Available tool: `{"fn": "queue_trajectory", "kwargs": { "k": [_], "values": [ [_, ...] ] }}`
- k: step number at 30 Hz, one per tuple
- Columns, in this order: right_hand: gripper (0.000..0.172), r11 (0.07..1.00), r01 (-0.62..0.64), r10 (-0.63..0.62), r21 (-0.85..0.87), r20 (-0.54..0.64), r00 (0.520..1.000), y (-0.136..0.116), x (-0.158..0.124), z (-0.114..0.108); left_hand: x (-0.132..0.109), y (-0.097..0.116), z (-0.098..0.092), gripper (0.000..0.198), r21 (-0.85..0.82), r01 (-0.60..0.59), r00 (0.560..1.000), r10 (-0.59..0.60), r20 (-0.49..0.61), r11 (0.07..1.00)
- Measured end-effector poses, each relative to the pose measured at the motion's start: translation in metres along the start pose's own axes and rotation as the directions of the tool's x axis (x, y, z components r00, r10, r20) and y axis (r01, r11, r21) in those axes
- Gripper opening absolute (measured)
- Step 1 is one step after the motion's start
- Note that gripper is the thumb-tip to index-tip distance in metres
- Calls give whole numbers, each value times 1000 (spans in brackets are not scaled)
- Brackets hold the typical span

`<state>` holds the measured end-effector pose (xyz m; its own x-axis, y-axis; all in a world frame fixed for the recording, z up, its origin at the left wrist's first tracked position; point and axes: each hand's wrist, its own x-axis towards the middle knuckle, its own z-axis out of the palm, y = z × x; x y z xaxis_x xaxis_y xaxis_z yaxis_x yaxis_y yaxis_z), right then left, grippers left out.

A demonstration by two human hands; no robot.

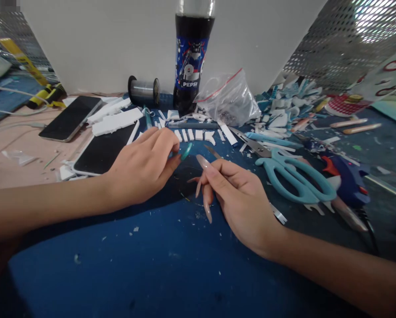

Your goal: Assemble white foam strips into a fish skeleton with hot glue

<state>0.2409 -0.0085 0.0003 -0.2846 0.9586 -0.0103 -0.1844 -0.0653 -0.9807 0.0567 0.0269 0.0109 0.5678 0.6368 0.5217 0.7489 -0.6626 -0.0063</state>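
Observation:
Near the middle of the view my left hand (146,165) pinches a small green piece (186,151) between thumb and fingers. To its right, my right hand (239,194) is closed round a thin metal blade tool (212,152), whose tip sticks out past the fingers; its other end lies hidden in the palm. A small gap separates the two hands above the blue work surface (151,265). Beyond them, a row of small white pieces (190,134) lies on the surface.
Blue-handled scissors (297,176) and a blue glue gun (347,179) lie at the right. A Pepsi bottle (191,57), a wire spool (143,91) and a plastic bag (231,99) stand behind. Two phones (71,118) (101,152) lie left, scraps at the back right (284,106).

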Motion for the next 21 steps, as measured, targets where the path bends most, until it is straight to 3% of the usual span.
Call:
{"fn": "queue_trajectory", "kwargs": {
  "k": [2, 5, 8, 12, 21],
  "values": [
    [28, 1000, -1, 2, 28, -26, 1000, 2, 0, -1, 8, -2, 1, 18, 164, -65, 996, 53, 76, 984],
    [29, 1000, 2, -1, 30, -52, 999, 3, 0, -2, 18, -7, 5, 20, 271, -223, 968, 179, 177, 936],
    [30, 999, -8, 10, 31, -45, 999, 2, -1, -3, 22, -11, 12, 14, 264, -314, 933, 245, 264, 912],
    [30, 999, -21, 22, 48, -10, 1000, 1, -2, -3, 23, -17, 17, 13, 195, -348, 893, 261, 367, 917],
    [30, 996, -42, 41, 81, 12, 999, 1, -2, -4, 23, -23, 19, 17, 200, -489, 833, 387, 394, 849]
  ]
}}
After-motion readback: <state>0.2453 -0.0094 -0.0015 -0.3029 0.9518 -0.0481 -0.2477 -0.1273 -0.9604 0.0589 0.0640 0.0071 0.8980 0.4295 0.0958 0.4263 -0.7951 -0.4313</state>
